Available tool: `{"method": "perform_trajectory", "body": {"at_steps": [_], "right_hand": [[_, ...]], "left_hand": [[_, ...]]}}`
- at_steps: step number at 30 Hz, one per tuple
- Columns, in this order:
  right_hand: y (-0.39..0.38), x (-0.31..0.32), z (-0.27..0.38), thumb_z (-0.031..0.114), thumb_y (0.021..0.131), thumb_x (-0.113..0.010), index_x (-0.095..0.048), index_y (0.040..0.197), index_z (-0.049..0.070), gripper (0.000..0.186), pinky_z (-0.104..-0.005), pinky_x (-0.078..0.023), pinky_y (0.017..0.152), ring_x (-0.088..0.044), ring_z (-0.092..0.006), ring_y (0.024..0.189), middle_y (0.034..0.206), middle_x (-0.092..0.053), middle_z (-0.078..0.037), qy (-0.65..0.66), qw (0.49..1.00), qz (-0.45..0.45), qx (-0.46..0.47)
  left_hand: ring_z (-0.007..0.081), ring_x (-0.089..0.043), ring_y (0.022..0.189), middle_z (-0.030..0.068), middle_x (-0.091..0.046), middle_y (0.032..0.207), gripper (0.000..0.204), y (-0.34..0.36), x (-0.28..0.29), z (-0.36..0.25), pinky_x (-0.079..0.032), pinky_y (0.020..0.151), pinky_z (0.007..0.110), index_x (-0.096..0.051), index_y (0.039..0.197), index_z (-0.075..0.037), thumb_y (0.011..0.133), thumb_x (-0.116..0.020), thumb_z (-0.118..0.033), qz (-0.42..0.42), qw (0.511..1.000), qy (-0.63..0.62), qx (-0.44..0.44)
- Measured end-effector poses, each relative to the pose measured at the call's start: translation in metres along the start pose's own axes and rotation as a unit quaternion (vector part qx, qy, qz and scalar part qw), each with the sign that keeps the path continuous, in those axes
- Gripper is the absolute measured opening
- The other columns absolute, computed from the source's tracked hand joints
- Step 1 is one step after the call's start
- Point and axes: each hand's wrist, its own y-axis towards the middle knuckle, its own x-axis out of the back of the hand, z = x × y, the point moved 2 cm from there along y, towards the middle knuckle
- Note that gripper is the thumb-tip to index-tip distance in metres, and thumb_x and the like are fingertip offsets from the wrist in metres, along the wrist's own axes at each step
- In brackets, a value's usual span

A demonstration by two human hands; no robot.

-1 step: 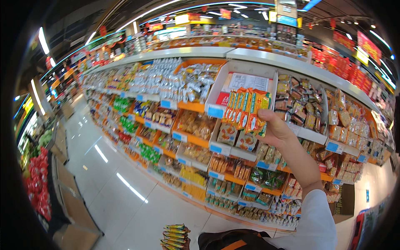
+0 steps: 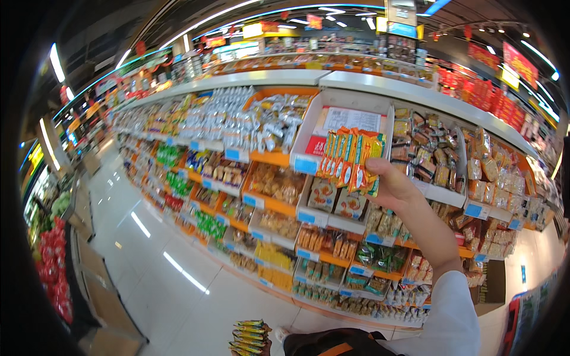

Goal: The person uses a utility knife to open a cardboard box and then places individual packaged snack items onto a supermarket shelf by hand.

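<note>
My right hand grips a fanned bundle of orange snack packets, thumb across its right side, held over a white display bin on the upper shelf. That bin has printed sheets inside. At the bottom edge, my left hand is mostly hidden behind the stack of yellow-and-orange packets that it holds. Directly below the raised bundle is a shelf bin with cartoon-printed packs. Beside it on the upper shelf, right of my hand, lie loose wrapped pastries.
Tiered shelves of bagged snacks curve across the view. A tiled aisle runs along the left, past cardboard boxes and red packages. A dark bag with an orange stripe and a white shoe show at the bottom.
The view has shifted very slightly, and the white shoe shows more beside the lower stack. Both hands still hold their packets in much the same places.
</note>
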Motion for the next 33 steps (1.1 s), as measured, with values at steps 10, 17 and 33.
{"method": "perform_trajectory", "body": {"at_steps": [10, 17, 33], "right_hand": [[0.109, 0.027, 0.027, 0.044, 0.058, -0.085, -0.027, 0.134, -0.009, 0.109, -0.0366, -0.036, 0.103, -0.046, -0.0275, 0.120, 0.125, -0.046, -0.020, -0.544, 0.716, -0.373, -0.229], [0.181, 0.043, -0.017, 0.071, 0.050, -0.074, -0.038, 0.128, -0.011, 0.119, -0.0397, -0.039, 0.101, -0.042, -0.0348, 0.124, 0.127, -0.045, -0.024, -0.752, 0.387, -0.404, -0.349], [0.158, 0.050, -0.005, 0.074, 0.053, -0.073, -0.025, 0.136, -0.011, 0.128, -0.0442, -0.037, 0.103, -0.038, -0.0422, 0.125, 0.131, -0.036, -0.029, -0.764, 0.469, -0.322, -0.305]], "left_hand": [[0.0126, -0.062, 0.086, 0.0024, -0.064, 0.101, 0.045, 0.193, -0.067, -0.041, -0.054, 0.079, 0.030, -0.058, 0.111, -0.006, 0.071, -0.078, -0.014, -0.134, 0.945, 0.184, 0.233], [0.0139, -0.061, 0.090, 0.0015, -0.063, 0.103, 0.045, 0.276, -0.096, -0.035, -0.052, 0.084, 0.035, -0.056, 0.113, -0.007, 0.076, -0.075, -0.026, -0.250, 0.889, 0.067, 0.377], [0.0181, -0.059, 0.096, 0.0046, -0.061, 0.105, 0.057, 0.311, -0.046, -0.043, -0.048, 0.089, 0.040, -0.053, 0.115, -0.006, 0.082, -0.064, -0.052, -0.104, 0.733, 0.564, 0.365]]}}
